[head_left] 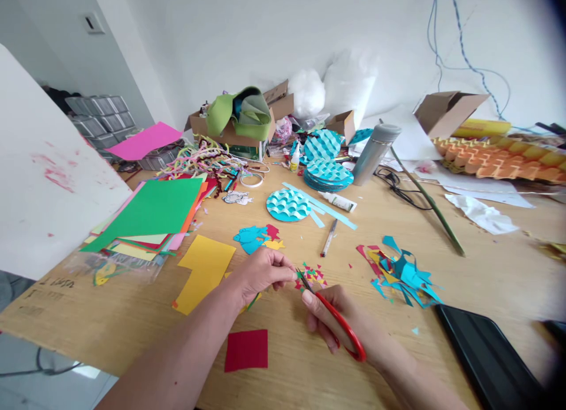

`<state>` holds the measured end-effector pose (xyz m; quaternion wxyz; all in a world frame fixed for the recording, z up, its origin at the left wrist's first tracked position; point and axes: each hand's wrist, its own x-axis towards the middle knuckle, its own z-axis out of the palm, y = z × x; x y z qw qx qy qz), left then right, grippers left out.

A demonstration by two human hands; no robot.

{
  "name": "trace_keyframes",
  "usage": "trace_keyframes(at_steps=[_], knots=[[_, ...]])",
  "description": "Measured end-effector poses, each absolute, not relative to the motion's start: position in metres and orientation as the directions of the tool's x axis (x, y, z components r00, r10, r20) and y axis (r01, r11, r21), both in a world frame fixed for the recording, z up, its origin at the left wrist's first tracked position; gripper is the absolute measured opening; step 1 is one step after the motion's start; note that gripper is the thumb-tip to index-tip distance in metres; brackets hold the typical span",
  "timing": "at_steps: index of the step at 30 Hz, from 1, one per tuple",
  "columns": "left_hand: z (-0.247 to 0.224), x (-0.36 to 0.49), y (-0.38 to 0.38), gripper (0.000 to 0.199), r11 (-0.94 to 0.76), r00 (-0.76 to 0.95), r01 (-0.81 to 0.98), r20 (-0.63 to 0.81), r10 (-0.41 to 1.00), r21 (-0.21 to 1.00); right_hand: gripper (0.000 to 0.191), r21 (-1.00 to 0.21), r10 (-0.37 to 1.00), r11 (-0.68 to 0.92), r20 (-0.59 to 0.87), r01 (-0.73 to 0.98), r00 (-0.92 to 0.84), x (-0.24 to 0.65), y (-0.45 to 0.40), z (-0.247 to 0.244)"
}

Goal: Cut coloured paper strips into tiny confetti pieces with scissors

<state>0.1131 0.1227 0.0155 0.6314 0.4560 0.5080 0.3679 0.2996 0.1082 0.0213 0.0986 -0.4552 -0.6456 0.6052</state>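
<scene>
My right hand (329, 316) grips red-handled scissors (342, 326), their blades pointing up and left toward my left fingertips. My left hand (267, 273) is pinched on a small piece of green paper (297, 275) at the blade tips; most of it is hidden by the fingers. Tiny coloured paper bits (315, 274) lie on the table just beyond the blades. Past my left hand are a blue paper fish (251, 239) and smaller red and yellow cutouts. Yellow paper (207, 265) lies left of that hand, and a dark red paper square (246, 350) is nearer me.
Blue, yellow and red paper scraps (407, 271) are heaped to the right, near a black tablet-like device (486, 354). A pen (328, 239), a glue tube (338, 201) and a patterned blue disc (288, 205) lie farther back. Coloured sheets (154, 207) are stacked at left.
</scene>
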Motion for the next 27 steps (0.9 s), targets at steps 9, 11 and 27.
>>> trace_keyframes(at_steps=[9,11,27], knots=[[0.0145,0.1123,0.123,0.009,0.327,0.218,-0.012,-0.317,0.923,0.945,0.058,-0.861,0.704,-0.17,-0.447,0.479,-0.552,0.299,0.1087,0.0192],[0.0144,0.1121,0.1231,0.009,0.332,0.217,-0.008,-0.322,0.921,0.943,0.059,-0.86,0.703,-0.167,-0.446,0.481,-0.554,0.2993,0.1088,0.0188],[0.016,0.1101,0.123,0.013,0.352,0.23,-0.019,-0.338,0.913,0.936,0.056,-0.868,0.708,-0.206,-0.451,0.452,-0.543,0.299,0.1112,0.0174]])
